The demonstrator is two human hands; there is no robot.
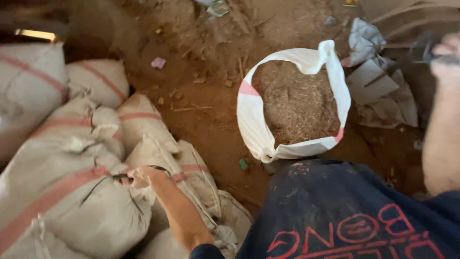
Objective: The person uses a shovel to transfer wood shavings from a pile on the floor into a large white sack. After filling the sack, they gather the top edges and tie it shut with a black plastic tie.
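So the left hand (143, 176) was clenched around a thin black cord (103, 184) lying across a stuffed white woven sack with pink stripes (72, 201), one of a stack of tied sacks on the left. The right hand (445, 52) was up at the frame's edge, blurred, couldn't tell if it held anything. An open white sack full of brownish husk (297, 103) stood on the dirt floor (206, 115) in front. I'd say grip the cord close to the sack so it doesn't slip
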